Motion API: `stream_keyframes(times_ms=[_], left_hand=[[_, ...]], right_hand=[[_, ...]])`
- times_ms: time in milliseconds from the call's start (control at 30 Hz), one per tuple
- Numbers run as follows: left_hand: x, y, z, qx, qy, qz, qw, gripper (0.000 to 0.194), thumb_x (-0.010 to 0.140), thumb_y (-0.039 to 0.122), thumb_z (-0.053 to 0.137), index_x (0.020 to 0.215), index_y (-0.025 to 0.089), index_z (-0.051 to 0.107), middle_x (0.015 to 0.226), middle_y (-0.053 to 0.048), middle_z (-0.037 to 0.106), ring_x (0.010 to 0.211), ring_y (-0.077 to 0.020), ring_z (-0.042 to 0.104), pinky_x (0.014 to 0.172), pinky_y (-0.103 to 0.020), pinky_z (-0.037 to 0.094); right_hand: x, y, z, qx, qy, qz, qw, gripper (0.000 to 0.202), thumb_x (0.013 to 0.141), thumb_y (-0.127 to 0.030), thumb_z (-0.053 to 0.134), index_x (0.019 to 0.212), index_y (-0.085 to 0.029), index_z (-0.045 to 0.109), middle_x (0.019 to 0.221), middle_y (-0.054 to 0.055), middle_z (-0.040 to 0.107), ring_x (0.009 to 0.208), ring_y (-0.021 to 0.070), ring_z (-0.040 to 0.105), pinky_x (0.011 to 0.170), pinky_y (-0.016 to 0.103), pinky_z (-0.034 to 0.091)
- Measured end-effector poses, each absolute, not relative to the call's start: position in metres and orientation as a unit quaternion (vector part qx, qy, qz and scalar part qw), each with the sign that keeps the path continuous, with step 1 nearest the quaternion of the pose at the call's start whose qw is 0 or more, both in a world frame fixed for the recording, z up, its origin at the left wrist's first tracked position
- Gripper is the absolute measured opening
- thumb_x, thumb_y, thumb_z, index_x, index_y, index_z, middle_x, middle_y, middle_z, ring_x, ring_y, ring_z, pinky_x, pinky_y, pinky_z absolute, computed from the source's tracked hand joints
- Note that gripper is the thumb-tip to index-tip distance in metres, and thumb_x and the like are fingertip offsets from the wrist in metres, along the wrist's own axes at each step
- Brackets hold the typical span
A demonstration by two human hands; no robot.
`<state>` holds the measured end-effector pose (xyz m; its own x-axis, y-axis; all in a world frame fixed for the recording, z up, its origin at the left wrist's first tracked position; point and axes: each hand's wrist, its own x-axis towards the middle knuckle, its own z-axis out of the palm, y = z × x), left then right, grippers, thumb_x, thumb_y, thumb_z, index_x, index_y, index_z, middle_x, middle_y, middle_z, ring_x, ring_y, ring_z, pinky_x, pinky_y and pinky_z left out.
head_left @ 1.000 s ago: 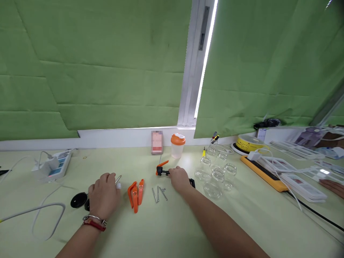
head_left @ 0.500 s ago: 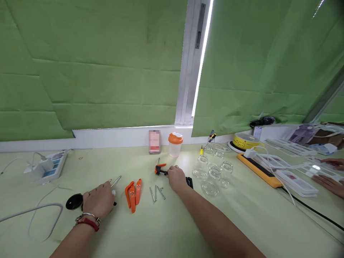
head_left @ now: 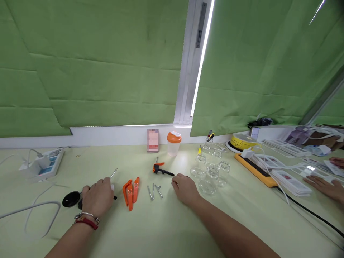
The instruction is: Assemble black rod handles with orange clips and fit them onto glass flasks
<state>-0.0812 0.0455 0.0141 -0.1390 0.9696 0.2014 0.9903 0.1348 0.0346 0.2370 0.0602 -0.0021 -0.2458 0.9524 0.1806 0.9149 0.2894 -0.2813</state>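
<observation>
Head | L hand, R hand curled, can't tell grips | R btwn clamp + jars, scant room | bolts btwn hands

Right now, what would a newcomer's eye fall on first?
Probably the creased green window coverings, which fill most of the upper view on either side of a bright gap. Next, the orange elongated pieces lying on the pale green tabletop between the left hand and the right hand, and the translucent cup with an orange lid standing at the back.
</observation>
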Motion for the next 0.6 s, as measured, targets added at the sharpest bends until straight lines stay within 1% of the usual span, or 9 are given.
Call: stream_keyframes(times_ms=[67,133,233,333,367,433,500,533,600], left_hand=[[-0.075,0.044,0.017,-0.659,-0.731,-0.135,0.114,0.033,0.083,0.027,0.034,0.102,0.014,0.058,0.093,-0.015,0.065,0.088,-0.0325,0.060,0.081,-0.049,0.036],[-0.066,0.040,0.017,-0.676,-0.688,-0.224,0.141,0.036,0.084,0.028,0.035,0.110,0.014,0.056,0.097,-0.014,0.063,0.092,-0.0302,0.058,0.084,-0.045,0.039],[-0.049,0.033,0.011,-0.699,-0.616,-0.353,0.090,0.036,0.083,0.030,0.040,0.114,0.017,0.054,0.100,-0.010,0.060,0.092,-0.0235,0.058,0.082,-0.034,0.046],[-0.035,0.027,0.003,-0.699,-0.581,-0.411,0.071,0.041,0.081,0.032,0.048,0.119,0.016,0.049,0.106,-0.010,0.054,0.101,-0.0238,0.055,0.085,-0.034,0.048],[-0.032,0.026,0.001,-0.706,-0.570,-0.415,0.067,0.039,0.080,0.031,0.050,0.117,0.016,0.050,0.109,-0.011,0.053,0.106,-0.0246,0.054,0.086,-0.034,0.048],[-0.030,0.025,-0.002,-0.717,-0.557,-0.416,0.055,0.027,0.080,0.031,0.051,0.103,0.018,0.055,0.114,-0.012,0.051,0.113,-0.0256,0.051,0.087,-0.035,0.048],[-0.031,0.025,-0.002,-0.717,-0.561,-0.412,0.036,0.017,0.082,0.032,0.051,0.092,0.020,0.057,0.119,-0.011,0.050,0.114,-0.0253,0.051,0.086,-0.034,0.048],[-0.032,0.026,-0.002,-0.712,-0.568,-0.412,0.027,0.016,0.083,0.033,0.050,0.090,0.020,0.058,0.119,-0.011,0.051,0.112,-0.0249,0.052,0.086,-0.034,0.048],[-0.035,0.029,-0.003,-0.692,-0.584,-0.424,0.016,0.020,0.084,0.036,0.050,0.093,0.021,0.058,0.119,-0.010,0.053,0.108,-0.0242,0.055,0.088,-0.036,0.047]], right_hand=[[0.232,0.051,-0.003,-0.582,-0.792,0.086,0.164,0.021,0.090,-0.025,0.045,0.089,-0.022,0.065,0.094,0.002,0.064,0.085,0.0139,0.060,0.071,0.024,0.038],[0.222,0.045,-0.006,-0.571,-0.791,0.134,0.175,0.020,0.088,-0.032,0.048,0.086,-0.022,0.065,0.092,0.002,0.065,0.084,0.0151,0.059,0.069,0.025,0.037],[0.206,0.041,-0.011,-0.570,-0.785,0.173,0.169,0.023,0.082,-0.041,0.056,0.088,-0.020,0.063,0.094,0.004,0.064,0.081,0.0174,0.059,0.065,0.026,0.036],[0.198,0.042,-0.015,-0.577,-0.784,0.161,0.161,0.020,0.080,-0.037,0.057,0.088,-0.019,0.062,0.095,0.005,0.063,0.080,0.0183,0.059,0.065,0.027,0.035],[0.198,0.042,-0.016,-0.578,-0.784,0.155,0.163,0.019,0.081,-0.036,0.056,0.089,-0.020,0.062,0.095,0.005,0.063,0.081,0.0184,0.060,0.066,0.027,0.035],[0.199,0.042,-0.017,-0.578,-0.785,0.148,0.167,0.018,0.082,-0.035,0.055,0.089,-0.020,0.061,0.095,0.005,0.063,0.082,0.0186,0.060,0.067,0.027,0.036],[0.201,0.040,-0.016,-0.577,-0.787,0.144,0.167,0.019,0.082,-0.035,0.055,0.091,-0.020,0.061,0.096,0.005,0.062,0.083,0.0189,0.060,0.068,0.027,0.037],[0.201,0.039,-0.015,-0.573,-0.789,0.141,0.168,0.019,0.083,-0.035,0.054,0.092,-0.020,0.061,0.097,0.005,0.062,0.083,0.0189,0.060,0.068,0.027,0.037],[0.198,0.035,-0.012,-0.558,-0.800,0.131,0.177,0.019,0.083,-0.034,0.053,0.094,-0.020,0.061,0.099,0.005,0.062,0.082,0.0191,0.060,0.067,0.028,0.038]])
